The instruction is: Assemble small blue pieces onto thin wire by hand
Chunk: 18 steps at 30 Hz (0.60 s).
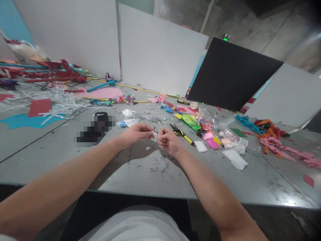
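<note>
The grey counter (140, 174) is carrying everything here, and two bare forearms are reaching over its near edge towards the middle. Five large boards are leaning along the far edge: four pale, one black board (233, 77). One pink sheet (102, 92) is lying flat near the far edge, with one red card (39, 107) and shredded white strips filling the far left corner. One heap of pink and orange paper strips (283, 144) is spreading towards the right edge.

Just right of the hands, one clear bag of coloured clay blocks (208, 129) is lying open, and one pair of yellow-handled pliers (182, 133) is resting beside the right hand.

The left hand (136, 133) is pinching a small white piece (153, 133) with its fingers pressed together at the tips. The right hand (168, 140) is curling closed just beside it, fingers folded in; whether it is gripping the same piece or something finer is too small to tell. The piece is hovering just above the counter's middle, between the two hands.

By my reading, the work is in a fine shaping or joining step on that one piece. The following move is likely calling for a steady pinch and small, controlled finger motion, since the piece is tiny and easily dropped among the scraps.
</note>
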Each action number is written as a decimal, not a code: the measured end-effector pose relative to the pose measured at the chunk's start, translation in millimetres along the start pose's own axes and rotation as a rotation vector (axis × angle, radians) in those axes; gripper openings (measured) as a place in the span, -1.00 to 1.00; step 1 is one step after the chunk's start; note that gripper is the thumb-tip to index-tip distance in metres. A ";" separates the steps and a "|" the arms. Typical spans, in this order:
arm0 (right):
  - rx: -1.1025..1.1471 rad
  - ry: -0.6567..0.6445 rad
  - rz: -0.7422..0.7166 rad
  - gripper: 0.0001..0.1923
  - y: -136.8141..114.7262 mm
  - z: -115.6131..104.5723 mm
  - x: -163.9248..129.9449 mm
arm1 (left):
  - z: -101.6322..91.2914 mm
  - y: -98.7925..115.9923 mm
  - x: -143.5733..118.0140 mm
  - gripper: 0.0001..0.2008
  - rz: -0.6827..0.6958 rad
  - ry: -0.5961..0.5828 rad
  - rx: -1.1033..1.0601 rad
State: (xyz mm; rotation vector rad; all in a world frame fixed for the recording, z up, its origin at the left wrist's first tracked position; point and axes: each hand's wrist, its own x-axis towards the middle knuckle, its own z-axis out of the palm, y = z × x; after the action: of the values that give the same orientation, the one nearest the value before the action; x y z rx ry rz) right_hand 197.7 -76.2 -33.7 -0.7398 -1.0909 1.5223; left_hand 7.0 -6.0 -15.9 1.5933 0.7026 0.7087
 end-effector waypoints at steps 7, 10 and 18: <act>0.026 0.013 -0.006 -0.78 -2.2 -0.2 -1.1 | 0.4 -1.6 0.3 -0.67 -0.028 -0.025 -0.066; -0.043 0.070 -0.017 -0.78 -0.9 0.5 -1.3 | 0.9 -0.3 -1.0 -0.67 -0.032 -0.030 -0.073; -0.120 0.188 -0.044 -0.80 3.4 1.7 0.7 | 7.9 1.7 -5.2 -0.72 -0.004 -0.038 -0.044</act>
State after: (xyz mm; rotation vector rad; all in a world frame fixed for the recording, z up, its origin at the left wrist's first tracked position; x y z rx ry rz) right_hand 194.7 -76.0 -36.2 -0.9166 -1.0558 1.3297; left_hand 9.9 -15.2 -15.5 1.5611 0.6581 0.6851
